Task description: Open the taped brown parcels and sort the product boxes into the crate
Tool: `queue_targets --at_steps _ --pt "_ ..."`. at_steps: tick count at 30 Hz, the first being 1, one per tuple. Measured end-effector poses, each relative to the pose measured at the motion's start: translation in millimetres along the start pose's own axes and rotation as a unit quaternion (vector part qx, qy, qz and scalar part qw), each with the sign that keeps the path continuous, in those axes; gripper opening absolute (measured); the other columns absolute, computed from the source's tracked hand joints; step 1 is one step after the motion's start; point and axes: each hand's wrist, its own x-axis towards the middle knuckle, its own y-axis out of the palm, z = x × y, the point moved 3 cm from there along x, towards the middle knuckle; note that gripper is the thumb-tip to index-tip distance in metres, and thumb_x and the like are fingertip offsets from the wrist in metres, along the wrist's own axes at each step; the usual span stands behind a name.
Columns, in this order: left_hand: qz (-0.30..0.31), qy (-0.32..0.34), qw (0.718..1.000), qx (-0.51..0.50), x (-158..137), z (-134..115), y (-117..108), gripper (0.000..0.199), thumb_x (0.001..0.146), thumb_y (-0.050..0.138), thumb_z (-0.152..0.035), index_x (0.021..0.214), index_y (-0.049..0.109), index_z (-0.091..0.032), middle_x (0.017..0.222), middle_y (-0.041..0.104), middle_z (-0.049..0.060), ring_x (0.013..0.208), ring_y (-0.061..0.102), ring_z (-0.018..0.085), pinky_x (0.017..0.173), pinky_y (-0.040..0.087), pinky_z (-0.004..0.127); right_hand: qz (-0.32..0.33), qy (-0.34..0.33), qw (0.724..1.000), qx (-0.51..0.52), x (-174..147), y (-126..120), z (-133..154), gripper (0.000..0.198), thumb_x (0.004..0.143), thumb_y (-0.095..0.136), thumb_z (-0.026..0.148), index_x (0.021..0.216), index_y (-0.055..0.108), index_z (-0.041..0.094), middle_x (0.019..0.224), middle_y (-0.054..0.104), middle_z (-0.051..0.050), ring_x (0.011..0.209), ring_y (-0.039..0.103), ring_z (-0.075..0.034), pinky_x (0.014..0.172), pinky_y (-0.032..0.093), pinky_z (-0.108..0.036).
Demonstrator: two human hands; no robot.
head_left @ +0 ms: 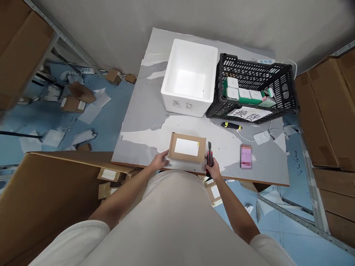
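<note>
A small cardboard box [187,157] with a white label [186,147] on top lies near the table's front edge. My left hand [159,161] grips its left end at the near corner, with the fingertips partly hidden against the side. My right hand [213,170] is closed around a red and black utility knife [210,159], just off the box's right end. The knife's blade end points away from me, toward the far side of the table.
On the grey table [133,129] stand a white foam box [181,105] and a black plastic crate [255,66] holding several green-and-white boxes [245,96]. A yellow-black knife [231,125] and a blurred pink item [246,157] lie at right. A large open carton [55,192] stands at left.
</note>
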Motion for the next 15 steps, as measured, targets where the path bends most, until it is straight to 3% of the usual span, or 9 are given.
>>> queue_targets --at_steps 3,6,10,15 --pt "0.023 -0.018 0.995 -0.091 -5.4 2.4 11.4 0.075 0.058 0.07 -0.054 0.119 0.061 -0.011 0.117 0.066 0.01 0.112 0.058 0.027 0.099 0.044 0.042 0.005 0.022 0.999 -0.03 -5.0 9.1 -6.8 0.052 0.056 0.072 0.043 0.098 0.049 0.023 0.058 0.054 0.007 0.047 0.048 -0.013 0.047 0.045 -0.029" --pt "0.015 -0.037 0.995 -0.091 -7.3 -5.3 10.7 0.074 0.059 0.068 -0.06 0.114 0.065 -0.011 0.109 0.069 0.007 0.107 0.06 0.028 0.099 0.045 0.042 -0.026 0.011 0.999 -0.032 -4.5 12.0 1.8 0.05 0.058 0.072 0.048 0.094 0.047 0.024 0.056 0.051 0.007 0.048 0.048 -0.014 0.047 0.045 -0.029" --pt "0.025 -0.006 0.998 0.054 -14.4 -29.3 -5.5 0.056 0.074 0.056 -0.058 0.107 0.069 -0.015 0.089 0.072 0.003 0.089 0.063 0.023 0.082 0.049 0.031 -0.041 -0.031 0.998 -0.041 -7.8 3.7 23.9 0.048 0.059 0.073 0.053 0.086 0.048 0.023 0.062 0.054 0.005 0.048 0.048 -0.012 0.046 0.043 -0.027" --pt "-0.023 0.031 0.976 0.215 -14.1 -65.4 -20.5 0.047 0.086 0.043 -0.051 0.094 0.074 -0.017 0.066 0.068 0.003 0.062 0.054 0.014 0.062 0.038 0.024 -0.076 -0.075 0.991 -0.077 -6.0 -7.9 55.2 0.043 0.063 0.071 0.056 0.08 0.051 0.022 0.059 0.055 0.004 0.047 0.049 -0.012 0.046 0.043 -0.026"
